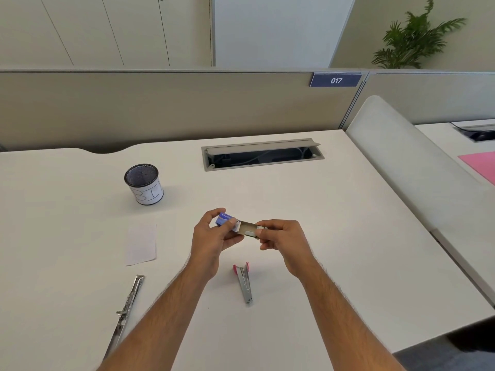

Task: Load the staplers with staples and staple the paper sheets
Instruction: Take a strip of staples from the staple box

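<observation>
My left hand (211, 238) pinches the blue cardboard sleeve of the staple box (224, 219); my right hand (281, 241) pinches its grey inner tray (249, 228), slid partway out, above the smooth white desk (308, 210). Just below my hands lies the pink stapler (245, 281), opened flat, metal showing. Left lie a long silver stapler (128, 303), a paper sheet (141, 243) and a mesh cup (144, 183).
</observation>
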{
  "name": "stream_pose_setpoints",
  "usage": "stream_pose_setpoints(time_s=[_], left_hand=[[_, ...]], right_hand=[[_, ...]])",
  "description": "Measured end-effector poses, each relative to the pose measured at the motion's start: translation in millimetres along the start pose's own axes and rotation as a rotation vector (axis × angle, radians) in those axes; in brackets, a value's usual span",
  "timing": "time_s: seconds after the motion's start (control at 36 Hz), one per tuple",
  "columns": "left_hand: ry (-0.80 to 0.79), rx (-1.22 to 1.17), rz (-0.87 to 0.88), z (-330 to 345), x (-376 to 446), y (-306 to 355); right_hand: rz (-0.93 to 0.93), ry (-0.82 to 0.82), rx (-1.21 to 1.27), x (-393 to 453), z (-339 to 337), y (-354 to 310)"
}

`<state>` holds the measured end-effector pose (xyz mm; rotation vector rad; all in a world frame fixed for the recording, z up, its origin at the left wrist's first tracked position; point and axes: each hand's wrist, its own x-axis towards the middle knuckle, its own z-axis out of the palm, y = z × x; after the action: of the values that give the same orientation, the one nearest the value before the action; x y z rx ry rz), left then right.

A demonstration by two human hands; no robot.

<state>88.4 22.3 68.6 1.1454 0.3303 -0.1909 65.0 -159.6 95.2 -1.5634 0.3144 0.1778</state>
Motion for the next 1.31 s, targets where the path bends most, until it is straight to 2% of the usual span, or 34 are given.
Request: stream_pose_setpoints(time_s=[0.22, 0.58, 0.86, 1.31], left_hand=[[-0.016, 0.045, -0.004, -0.9, 1.4, 1.6], [0.015, -0.049, -0.045, -0.7, 2.1, 0.9], [-0.057, -0.054, -0.083, -1.0, -1.9, 3.4], [-0.057, -0.023, -0.043, 0.4, -5.4, 3.5]], right_hand=[[-0.003, 0.012, -0.002, 0.3, -1.3, 1.0], [-0.029, 0.007, 0.082, -2.0, 1.6, 6.3], [-0.051, 0.032, 0.105, -2.2, -1.8, 6.6], [-0.065, -0.044, 0.027, -4.0, -3.5, 1.5]])
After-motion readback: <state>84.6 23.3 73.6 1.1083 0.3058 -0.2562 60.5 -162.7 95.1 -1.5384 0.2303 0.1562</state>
